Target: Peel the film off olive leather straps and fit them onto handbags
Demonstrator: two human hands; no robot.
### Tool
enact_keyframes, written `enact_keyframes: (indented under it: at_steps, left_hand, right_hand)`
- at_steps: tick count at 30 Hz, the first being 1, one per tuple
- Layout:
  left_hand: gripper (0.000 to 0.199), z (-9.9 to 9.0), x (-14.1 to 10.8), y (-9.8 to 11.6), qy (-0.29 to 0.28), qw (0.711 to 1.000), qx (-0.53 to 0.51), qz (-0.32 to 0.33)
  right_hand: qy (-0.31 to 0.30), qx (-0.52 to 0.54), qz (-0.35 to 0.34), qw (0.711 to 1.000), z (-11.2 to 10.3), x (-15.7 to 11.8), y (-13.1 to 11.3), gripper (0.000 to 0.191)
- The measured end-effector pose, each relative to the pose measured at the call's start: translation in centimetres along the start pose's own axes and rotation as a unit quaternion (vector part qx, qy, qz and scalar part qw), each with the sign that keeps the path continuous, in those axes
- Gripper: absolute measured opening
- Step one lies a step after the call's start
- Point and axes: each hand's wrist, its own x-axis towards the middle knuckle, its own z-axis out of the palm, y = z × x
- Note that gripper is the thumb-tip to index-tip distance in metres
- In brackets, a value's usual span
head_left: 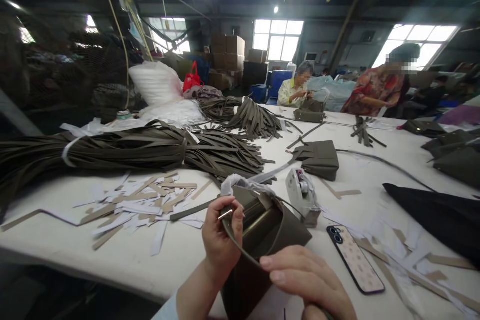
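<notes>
An olive-brown bag (249, 280) stands open at the table's front edge, its inside facing up. My left hand (224, 235) is closed at the bag's left rim, pinching a small metal piece and the rim's edge between thumb and fingers. My right hand (307, 277) lies against the near right rim, fingers together and fingertips on the edge; its thumb is hidden. Clear plastic wrap (240, 184) covers something at the bag's far side. An olive strap (193, 210) extends left from behind my left hand.
Bundled dark strips (123, 147) lie across the left, paper scraps (138, 207) in front. Right of the bag are a white dispenser (303, 197) and a phone (356, 260). Another bag (318, 159) sits beyond. Two people (378, 87) work at the far side.
</notes>
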Motion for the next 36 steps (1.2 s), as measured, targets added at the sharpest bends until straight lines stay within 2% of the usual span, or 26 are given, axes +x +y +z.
enact_keyframes:
  at_steps: [3, 6, 8, 11, 14, 16, 18, 20, 22, 24, 28, 33, 36]
  left_hand:
    - [0.019, 0.0, -0.3, 0.7, -0.005, 0.998, -0.055, 0.021]
    - [0.023, -0.3, -0.4, 1.8, -0.015, 0.993, -0.121, 0.009]
    - [0.029, -0.6, -0.6, 2.6, -0.027, 0.99, -0.141, -0.018]
    - [0.031, -1.1, -1.1, 3.6, -0.054, 0.984, -0.163, -0.041]
    - [0.028, -1.4, -1.3, 4.2, -0.068, 0.976, -0.199, -0.062]
    - [0.028, -1.6, -0.9, 4.6, -0.063, 0.97, -0.217, -0.093]
    - [0.029, -1.9, 0.0, 4.6, -0.027, 0.964, -0.229, -0.134]
    - [0.032, -2.3, 1.3, 4.4, 0.024, 0.954, -0.238, -0.181]
    - [0.035, -2.8, 2.5, 4.0, 0.05, 0.939, -0.245, -0.234]
    - [0.036, -3.1, 3.3, 3.5, 0.03, 0.929, -0.254, -0.269]
    - [0.038, -3.1, 3.7, 2.6, -0.036, 0.938, -0.236, -0.25]
    - [0.037, -2.8, 3.7, 1.6, -0.023, 0.972, -0.132, -0.193]
    - [0.04, -2.9, 3.9, 1.2, -0.012, 0.974, -0.104, -0.2]
  right_hand:
    - [-0.056, 0.056, -0.01, 0.997, -1.1, 0.0, -0.5, 0.037]
    - [-0.114, 0.035, 0.055, 0.991, -2.0, -0.3, 0.2, 0.047]
    - [-0.09, -0.027, 0.146, 0.985, -2.5, -0.7, 2.1, 0.047]
    - [-0.031, -0.107, 0.258, 0.96, -2.7, -1.3, 6.8, 0.047]
    - [-0.059, -0.115, 0.316, 0.94, -2.2, -1.0, 11.0, 0.06]
    - [-0.107, -0.057, 0.33, 0.936, -1.8, -0.5, 12.5, 0.054]
    - [-0.153, 0.03, 0.348, 0.924, -1.7, 0.0, 12.9, 0.035]
    - [-0.166, 0.117, 0.375, 0.905, -2.0, 0.1, 12.9, 0.025]
    - [-0.145, 0.189, 0.397, 0.886, -2.5, -0.2, 12.9, 0.031]
    - [-0.125, 0.252, 0.424, 0.861, -3.0, -0.7, 13.2, 0.039]
    - [-0.091, 0.331, 0.475, 0.81, -3.5, -1.2, 13.9, 0.048]
    - [-0.06, 0.339, 0.49, 0.801, -4.0, -1.3, 13.9, 0.05]
    - [-0.074, 0.315, 0.51, 0.797, -4.5, -1.2, 13.7, 0.051]
